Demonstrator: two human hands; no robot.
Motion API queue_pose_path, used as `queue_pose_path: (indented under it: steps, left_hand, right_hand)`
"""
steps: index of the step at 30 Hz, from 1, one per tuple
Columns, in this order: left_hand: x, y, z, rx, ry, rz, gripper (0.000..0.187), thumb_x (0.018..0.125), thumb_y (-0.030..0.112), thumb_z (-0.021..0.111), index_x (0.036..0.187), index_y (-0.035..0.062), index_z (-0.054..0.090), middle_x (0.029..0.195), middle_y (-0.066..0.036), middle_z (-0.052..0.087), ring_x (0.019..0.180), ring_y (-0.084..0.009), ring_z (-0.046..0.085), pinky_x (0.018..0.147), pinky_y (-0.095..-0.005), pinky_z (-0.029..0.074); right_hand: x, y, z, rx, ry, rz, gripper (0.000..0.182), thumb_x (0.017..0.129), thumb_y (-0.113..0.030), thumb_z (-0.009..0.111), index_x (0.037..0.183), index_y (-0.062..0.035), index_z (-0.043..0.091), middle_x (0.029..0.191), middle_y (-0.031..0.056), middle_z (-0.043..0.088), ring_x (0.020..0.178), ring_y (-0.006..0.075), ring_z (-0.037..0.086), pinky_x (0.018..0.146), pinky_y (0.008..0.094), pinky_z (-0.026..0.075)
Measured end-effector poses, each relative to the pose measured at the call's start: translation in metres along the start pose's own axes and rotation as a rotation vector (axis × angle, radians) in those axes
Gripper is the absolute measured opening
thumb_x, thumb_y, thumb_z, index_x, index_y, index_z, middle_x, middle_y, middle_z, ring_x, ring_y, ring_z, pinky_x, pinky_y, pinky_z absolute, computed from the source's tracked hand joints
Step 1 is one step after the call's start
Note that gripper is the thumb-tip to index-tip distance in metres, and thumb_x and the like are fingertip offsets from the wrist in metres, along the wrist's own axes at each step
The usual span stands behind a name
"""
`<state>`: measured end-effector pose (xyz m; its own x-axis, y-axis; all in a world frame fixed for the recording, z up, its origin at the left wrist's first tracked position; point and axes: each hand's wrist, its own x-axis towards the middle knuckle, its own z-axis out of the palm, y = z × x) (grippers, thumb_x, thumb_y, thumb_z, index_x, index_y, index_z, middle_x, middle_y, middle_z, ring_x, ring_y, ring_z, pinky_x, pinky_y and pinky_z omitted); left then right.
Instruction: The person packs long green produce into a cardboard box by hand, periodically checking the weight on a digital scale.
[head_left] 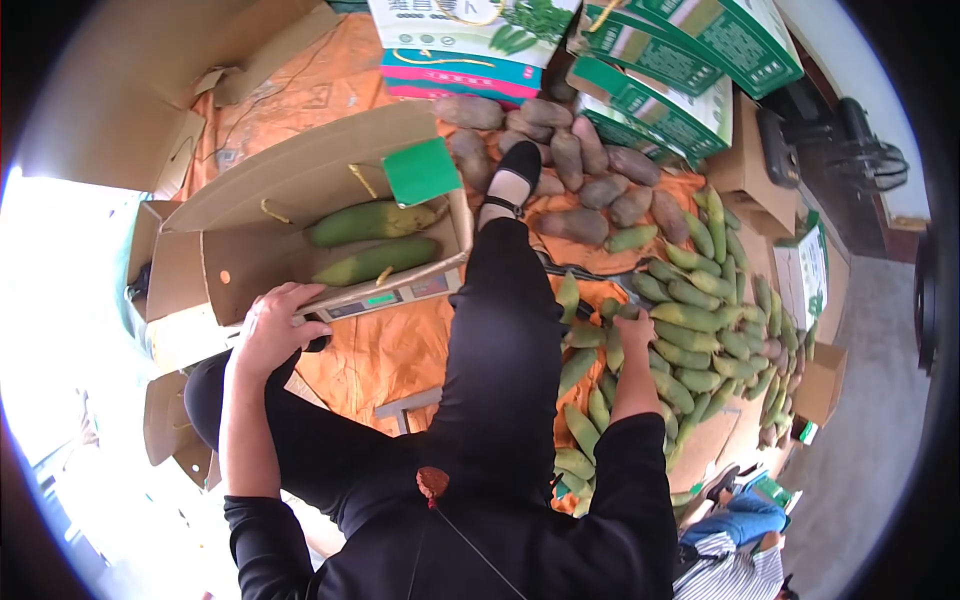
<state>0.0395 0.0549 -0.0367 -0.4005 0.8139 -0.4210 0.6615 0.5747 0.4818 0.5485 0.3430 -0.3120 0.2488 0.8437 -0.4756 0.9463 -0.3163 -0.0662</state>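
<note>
From the head camera, the left hand [275,325] rests with its fingers curled over the near edge of the cardboard box [290,225], which sits on a scale [385,297] and holds two green vegetables [372,240]. The right hand [634,330] is closing on one stalk in the green pile [700,330] spread on the orange sheet [390,350] (whether it grips yet I cannot tell). To do this well, I would steady the box, lift one stalk cleanly and lay it alongside the others.
</note>
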Motion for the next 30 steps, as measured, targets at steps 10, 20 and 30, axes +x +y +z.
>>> queue_pose_path:
  steps: [10,20,30]
  left_hand:
    - [-0.002,-0.011,0.002,0.075,0.005,0.030,0.038,0.068,0.012,0.077,0.103,0.0017,0.068,0.098,-0.013,0.065,0.097,-0.0331,0.061,0.088,-0.0412,0.047]
    - [-0.016,-0.017,-0.004,0.115,0.068,-0.015,0.036,0.071,0.009,0.074,0.106,0.0026,0.067,0.101,-0.013,0.065,0.103,-0.0327,0.059,0.091,-0.0416,0.046]
    - [-0.025,-0.024,-0.006,0.104,0.099,-0.011,0.032,0.075,0.011,0.072,0.105,0.0028,0.068,0.106,-0.013,0.065,0.105,-0.0321,0.059,0.093,-0.0419,0.046]
  right_hand:
    - [-0.050,-0.001,0.001,0.070,0.132,-0.167,0.076,0.062,-0.024,0.084,0.128,-0.0052,0.051,0.127,0.0202,0.051,0.121,0.0392,0.047,0.101,0.0467,0.042]
    - [-0.081,0.014,-0.014,0.288,0.224,-0.318,0.068,0.067,-0.016,0.082,0.126,-0.0035,0.053,0.122,0.0160,0.052,0.112,0.0355,0.052,0.098,0.0436,0.043]
    - [-0.195,-0.116,-0.203,1.275,0.110,-0.781,0.060,0.081,-0.002,0.072,0.135,0.0016,0.046,0.127,0.0104,0.055,0.119,0.0204,0.052,0.105,0.0342,0.037]
